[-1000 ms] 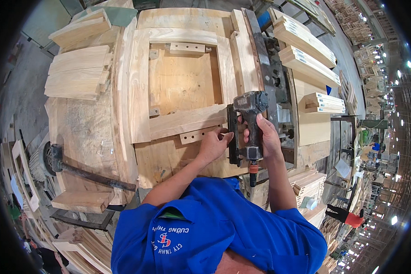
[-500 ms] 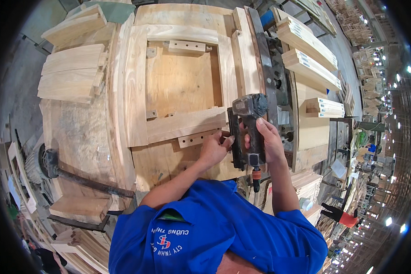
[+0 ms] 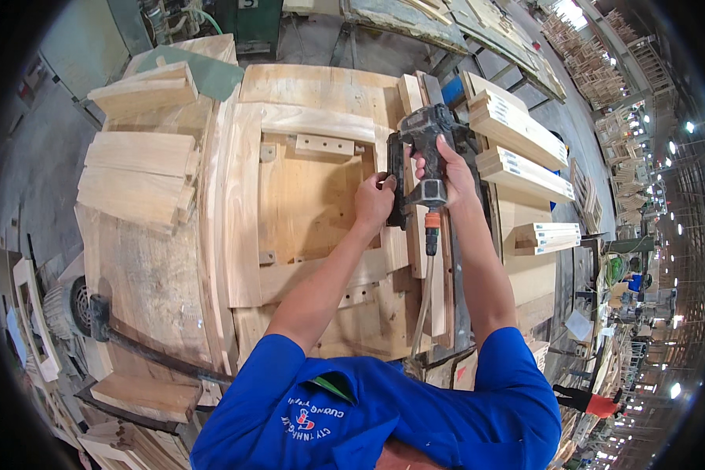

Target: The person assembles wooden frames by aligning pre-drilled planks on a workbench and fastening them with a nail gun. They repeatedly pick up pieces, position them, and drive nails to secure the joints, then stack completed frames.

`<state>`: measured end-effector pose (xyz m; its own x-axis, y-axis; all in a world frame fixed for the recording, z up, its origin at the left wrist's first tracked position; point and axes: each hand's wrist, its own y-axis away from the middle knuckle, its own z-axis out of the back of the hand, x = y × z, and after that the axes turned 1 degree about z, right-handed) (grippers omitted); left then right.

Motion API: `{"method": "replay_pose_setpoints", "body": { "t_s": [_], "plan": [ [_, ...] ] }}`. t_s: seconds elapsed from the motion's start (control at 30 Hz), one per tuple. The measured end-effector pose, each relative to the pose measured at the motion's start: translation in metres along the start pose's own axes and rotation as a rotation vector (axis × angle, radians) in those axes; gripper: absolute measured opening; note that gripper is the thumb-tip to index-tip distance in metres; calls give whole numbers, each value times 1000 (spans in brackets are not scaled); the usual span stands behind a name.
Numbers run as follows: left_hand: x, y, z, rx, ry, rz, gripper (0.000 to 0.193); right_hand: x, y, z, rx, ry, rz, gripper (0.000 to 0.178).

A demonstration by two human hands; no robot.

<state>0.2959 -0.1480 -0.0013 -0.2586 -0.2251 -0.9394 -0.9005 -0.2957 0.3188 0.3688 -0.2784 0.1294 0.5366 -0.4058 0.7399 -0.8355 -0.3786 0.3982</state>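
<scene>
Nailer point(image 3: 425, 125) partly hiding frame point(image 3: 244, 204), hose point(image 3: 425, 305) end unseen

Observed: white lettering point(image 3: 333, 412) around a red emblem point(image 3: 306, 421) on the blue shirt point(image 3: 446, 399); one pale numeral point(image 3: 247, 3) on a dark green cabinet point(image 3: 247, 28).

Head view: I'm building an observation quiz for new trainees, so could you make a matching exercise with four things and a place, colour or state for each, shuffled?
Column 1
1. Power tool
2. Hammer
3. Wooden frame
4. Hose fitting

Column 2
A. Lying on the left-hand bench
B. Orange at its upper end
C. Gripped in the right hand
D. Lying flat on the middle board, partly hidden by the left forearm

Right pairs: 1-C, 2-A, 3-D, 4-B
</scene>
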Motion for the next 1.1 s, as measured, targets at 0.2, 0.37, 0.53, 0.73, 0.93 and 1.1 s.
{"method": "replay_pose_setpoints", "body": {
  "t_s": [0.2, 0.37, 0.53, 0.73, 0.93, 1.1],
  "plan": [
    [2, -26, -2, -29, -14, -24, 26, 6, -37, 3, -27, -11, -121, 45],
    [1, -28, 0, -26, -22, 39, 23, 6, -43, -1, -98, 43, -144, 49],
    [4, -25, -2, -46, 22, -1, 22, 8, -43, -7, -64, 67, -145, 47],
    [-2, -23, -3, -33, 125, 25, 23, 7, -43, -17, -129, 160, -123, 44],
    [-14, -22, 32, -145, 299, 49, 30, -10, -60, -54, 19, 369, -104, 49],
    [-25, -33, 105, -348, 525, -86, 34, -46, -99, -130, 254, 300, -157, 51]
  ]
}}
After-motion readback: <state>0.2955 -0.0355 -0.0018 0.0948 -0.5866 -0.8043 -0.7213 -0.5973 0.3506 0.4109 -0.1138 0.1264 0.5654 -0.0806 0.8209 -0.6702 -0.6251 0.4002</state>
